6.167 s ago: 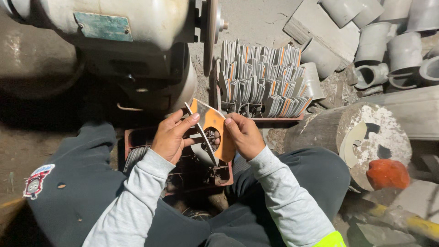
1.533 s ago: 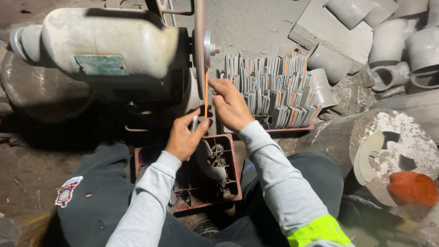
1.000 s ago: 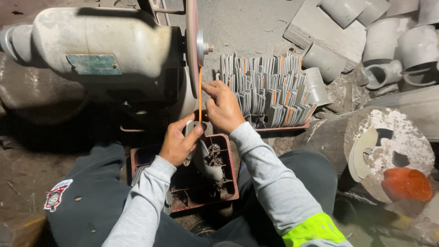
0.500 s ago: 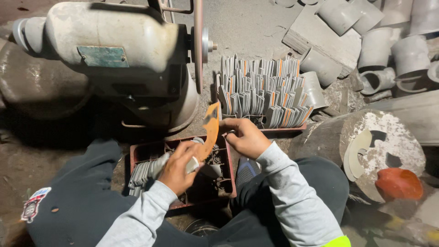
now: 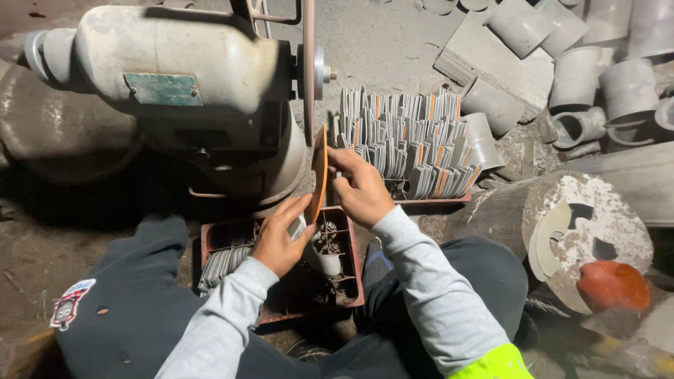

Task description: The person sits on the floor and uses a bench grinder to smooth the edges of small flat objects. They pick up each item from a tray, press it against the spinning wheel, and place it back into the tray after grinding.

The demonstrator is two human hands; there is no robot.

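The orange plate [image 5: 320,172] was thin, flat and seen edge-on, held upright just below the grinder's disc [image 5: 309,70]; the left hand [image 5: 281,238] gripped its lower edge with closed fingers, the right hand [image 5: 361,189] pinched its upper part; a red tray [image 5: 281,309] lay below the disc, under the hands; a crate of grey and orange plates [image 5: 407,147] stood right of the disc; grey pipe fittings [image 5: 590,70] lay farther right.
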